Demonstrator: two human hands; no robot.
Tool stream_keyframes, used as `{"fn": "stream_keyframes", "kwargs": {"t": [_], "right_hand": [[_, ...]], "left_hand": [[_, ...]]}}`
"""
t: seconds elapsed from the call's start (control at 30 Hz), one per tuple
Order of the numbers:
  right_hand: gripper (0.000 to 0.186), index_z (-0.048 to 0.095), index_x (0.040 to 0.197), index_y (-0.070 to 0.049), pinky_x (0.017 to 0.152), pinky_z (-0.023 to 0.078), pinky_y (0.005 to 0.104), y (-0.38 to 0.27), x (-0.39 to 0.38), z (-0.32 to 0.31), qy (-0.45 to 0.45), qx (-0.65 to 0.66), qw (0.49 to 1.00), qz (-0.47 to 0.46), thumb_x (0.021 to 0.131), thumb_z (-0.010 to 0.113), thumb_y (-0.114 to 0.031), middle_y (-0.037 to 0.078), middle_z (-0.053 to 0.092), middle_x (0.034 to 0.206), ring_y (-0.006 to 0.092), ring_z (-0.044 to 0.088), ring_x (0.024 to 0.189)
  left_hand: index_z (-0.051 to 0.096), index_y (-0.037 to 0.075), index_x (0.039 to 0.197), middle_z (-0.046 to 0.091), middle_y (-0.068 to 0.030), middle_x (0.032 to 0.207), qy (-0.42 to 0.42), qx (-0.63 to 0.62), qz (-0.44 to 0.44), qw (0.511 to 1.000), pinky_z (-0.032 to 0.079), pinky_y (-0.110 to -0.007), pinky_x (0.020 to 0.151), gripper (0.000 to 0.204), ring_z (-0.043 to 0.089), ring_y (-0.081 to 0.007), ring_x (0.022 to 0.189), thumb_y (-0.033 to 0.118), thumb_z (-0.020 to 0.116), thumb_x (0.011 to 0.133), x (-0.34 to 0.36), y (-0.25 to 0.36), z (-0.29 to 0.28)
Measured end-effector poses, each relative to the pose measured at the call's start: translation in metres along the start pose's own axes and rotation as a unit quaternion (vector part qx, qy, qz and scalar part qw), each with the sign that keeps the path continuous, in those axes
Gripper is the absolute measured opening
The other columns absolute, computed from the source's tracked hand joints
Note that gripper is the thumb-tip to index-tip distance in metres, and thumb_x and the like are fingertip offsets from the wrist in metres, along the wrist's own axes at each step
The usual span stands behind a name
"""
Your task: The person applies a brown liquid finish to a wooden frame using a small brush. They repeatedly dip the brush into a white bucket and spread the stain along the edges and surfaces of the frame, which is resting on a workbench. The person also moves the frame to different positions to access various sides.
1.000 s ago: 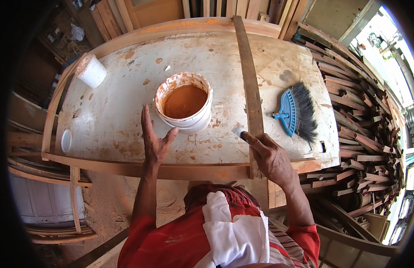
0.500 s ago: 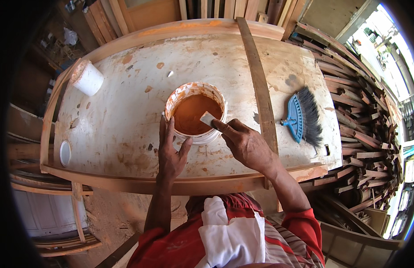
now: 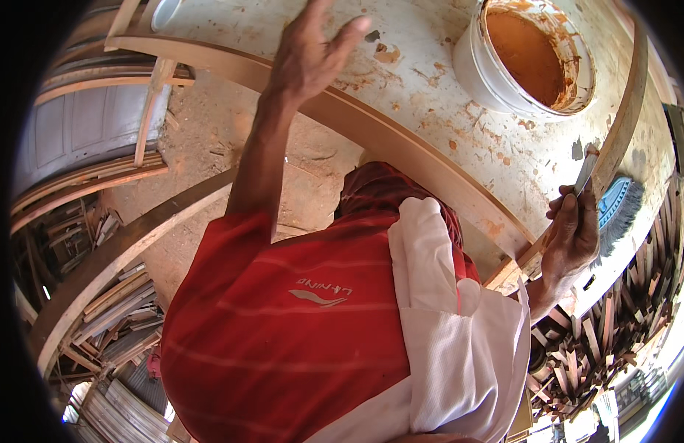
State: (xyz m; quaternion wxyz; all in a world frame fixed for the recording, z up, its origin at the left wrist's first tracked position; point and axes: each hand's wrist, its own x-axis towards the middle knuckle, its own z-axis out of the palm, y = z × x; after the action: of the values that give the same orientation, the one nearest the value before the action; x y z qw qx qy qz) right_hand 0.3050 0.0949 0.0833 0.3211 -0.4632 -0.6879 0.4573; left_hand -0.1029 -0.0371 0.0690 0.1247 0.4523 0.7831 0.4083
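My left hand point(image 3: 309, 63) is raised over the near edge of the worktable, holding nothing. Its thumb stands apart, and some of its fingers run out of the top of the picture. My right hand point(image 3: 571, 240) grips a narrow flat scraper point(image 3: 587, 171) that points up beside a wooden strip lying across the table. Between and beyond my hands, the white bucket point(image 3: 471, 63) stands on the table, neither hand touching it. Orange-brown paste point(image 3: 525, 55) fills part of it and smears its inner wall.
Just past my right hand lies a blue broom head point(image 3: 615, 203) with dark bristles. The wooden strip point(image 3: 628, 111) crosses the stained white tabletop point(image 3: 423, 88). A wooden rail point(image 3: 401, 136) borders the near side. Heaped wood offcuts point(image 3: 604, 325) lie to the right; a curved beam point(image 3: 128, 247) is at left.
My left hand has let go of the bucket and opened. My right hand has drawn the scraper out of the bucket, away to the right. The view has swung down toward my body.
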Motion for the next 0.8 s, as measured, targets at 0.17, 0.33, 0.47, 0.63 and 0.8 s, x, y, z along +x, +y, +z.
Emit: {"fn": "stream_keyframes", "kwargs": {"t": [0.17,0.33,0.47,0.63,0.8], "right_hand": [[0.042,0.061,0.145,0.001,0.072,0.055,0.0263,-0.007,-0.003,-0.006,0.016,-0.065,0.996,0.051,0.107,0.063,-0.016,0.008,0.073,0.102,0.0098,0.065,0.082],[0.041,0.065,0.147,-0.015,0.073,0.053,0.0258,-0.001,-0.029,-0.014,-0.072,-0.052,0.996,0.014,0.106,0.067,-0.019,0.002,0.069,0.094,0.0079,0.061,0.079],[0.042,0.064,0.146,-0.008,0.070,0.052,0.0262,0.016,-0.049,-0.029,-0.033,-0.020,0.999,-0.011,0.105,0.068,-0.018,0.001,0.068,0.092,0.0079,0.060,0.077],[0.038,0.063,0.142,0.000,0.067,0.047,0.0273,0.016,-0.061,-0.054,-0.020,-0.087,0.996,0.021,0.108,0.058,-0.016,0.002,0.062,0.088,0.0112,0.054,0.073],[0.031,0.068,0.125,0.005,0.063,0.044,0.0263,0.023,-0.078,-0.046,-0.018,0.023,1.000,0.010,0.110,0.058,-0.020,0.002,0.061,0.082,0.0099,0.055,0.070]], "left_hand": [[0.050,-0.002,0.151,0.053,-0.0252,0.153,0.153,0.153,0.033,0.976,0.044,-0.047,0.117,0.067,0.054,-0.0389,0.139,0.037,0.072,0.101,-0.041,-0.043,-0.018],[0.057,-0.001,0.145,0.059,-0.0247,0.146,0.123,0.198,0.068,0.970,0.043,-0.053,0.116,0.062,0.051,-0.0432,0.140,0.037,0.074,0.098,-0.099,-0.026,0.006],[0.067,0.000,0.133,0.062,-0.0205,0.140,0.032,0.142,0.218,0.965,0.044,-0.052,0.116,0.051,0.051,-0.0427,0.140,0.028,0.079,0.092,-0.137,0.018,0.050],[0.072,0.004,0.119,0.061,-0.0173,0.139,-0.116,-0.009,0.296,0.948,0.040,-0.058,0.117,0.047,0.052,-0.0404,0.138,0.027,0.087,0.081,-0.166,0.067,0.110],[0.073,0.001,0.120,0.063,-0.0166,0.142,-0.106,-0.025,0.249,0.962,0.041,-0.052,0.119,0.044,0.054,-0.0367,0.140,0.025,0.085,0.085,-0.175,0.068,0.109]]}}
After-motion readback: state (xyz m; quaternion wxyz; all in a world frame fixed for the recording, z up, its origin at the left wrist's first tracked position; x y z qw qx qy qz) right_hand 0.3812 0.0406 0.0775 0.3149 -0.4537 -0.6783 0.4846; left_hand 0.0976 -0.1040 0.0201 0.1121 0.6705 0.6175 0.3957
